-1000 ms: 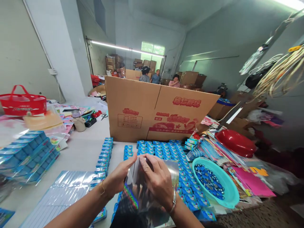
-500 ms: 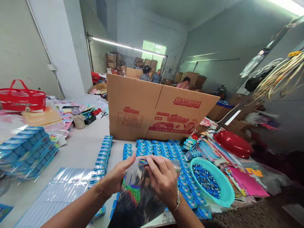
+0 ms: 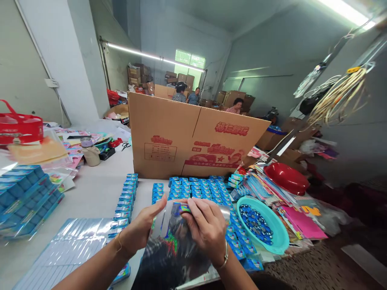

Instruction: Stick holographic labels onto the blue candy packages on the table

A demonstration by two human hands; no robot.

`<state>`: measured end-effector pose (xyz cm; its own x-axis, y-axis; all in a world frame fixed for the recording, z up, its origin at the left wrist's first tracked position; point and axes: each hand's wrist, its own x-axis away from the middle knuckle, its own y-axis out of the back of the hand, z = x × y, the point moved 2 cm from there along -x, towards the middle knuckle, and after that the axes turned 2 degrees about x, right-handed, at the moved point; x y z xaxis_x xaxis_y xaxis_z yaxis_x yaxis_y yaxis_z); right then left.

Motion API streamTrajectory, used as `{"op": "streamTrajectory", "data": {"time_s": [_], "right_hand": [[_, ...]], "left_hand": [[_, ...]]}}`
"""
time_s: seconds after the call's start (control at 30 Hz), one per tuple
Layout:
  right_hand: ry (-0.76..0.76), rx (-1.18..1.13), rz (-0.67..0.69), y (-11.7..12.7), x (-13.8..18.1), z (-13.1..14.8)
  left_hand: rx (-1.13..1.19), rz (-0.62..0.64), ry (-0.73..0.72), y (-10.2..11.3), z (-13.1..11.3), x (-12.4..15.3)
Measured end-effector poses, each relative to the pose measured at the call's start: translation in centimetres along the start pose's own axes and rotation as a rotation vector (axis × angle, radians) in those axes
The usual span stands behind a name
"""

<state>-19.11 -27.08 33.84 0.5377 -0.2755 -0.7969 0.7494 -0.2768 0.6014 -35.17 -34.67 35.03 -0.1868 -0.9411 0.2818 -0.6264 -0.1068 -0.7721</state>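
A shiny holographic sheet hangs from my two hands in front of me, dark with rainbow reflections. My left hand grips its upper left edge, thumb raised along the side and the other fingers hidden behind. At the upper right, my right hand pinches the sheet with thumb and fingers. Beyond and beneath the sheet, rows of small blue boxes cover part of the table. Another column of blue boxes stands to the left. A turquoise basin of blue, shiny round pieces sits right of my right hand.
A large cardboard box stands upright behind the rows. Wrapped stacks of blue boxes and a clear-wrapped flat pack lie left. A red basin rests on printed sheets at right. Several people are in the background.
The view has turned slightly right, so the scene shifts left. Both hands still hold the sheet; its rainbow reflections have changed.
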Motion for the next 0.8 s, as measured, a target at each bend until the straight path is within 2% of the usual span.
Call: {"op": "streamTrajectory", "data": {"time_s": [0.1,0.23,0.47,0.6,0.7,0.8], "right_hand": [[0.046,0.03,-0.045,0.0,0.4,-0.1],[0.042,-0.003,-0.077,-0.3,0.8,-0.1],[-0.074,-0.133,-0.132,-0.6,0.4,-0.3],[-0.141,-0.133,-0.061,-0.5,0.0,-0.8],[-0.068,-0.078,-0.027,-0.4,0.0,-1.0],[-0.004,-0.059,-0.08,-0.4,0.1,-1.0]], "left_hand": [[0.019,0.032,0.029,-0.5,-0.1,-0.2],[0.02,0.0,0.03,-0.9,-0.3,-0.3],[-0.009,0.025,-0.009,0.0,-0.4,-0.6],[-0.011,0.04,-0.007,0.3,-0.4,-0.7],[-0.002,0.024,-0.01,0.0,-0.5,-0.7],[0.008,-0.001,-0.003,-0.2,-0.7,-0.8]]}}
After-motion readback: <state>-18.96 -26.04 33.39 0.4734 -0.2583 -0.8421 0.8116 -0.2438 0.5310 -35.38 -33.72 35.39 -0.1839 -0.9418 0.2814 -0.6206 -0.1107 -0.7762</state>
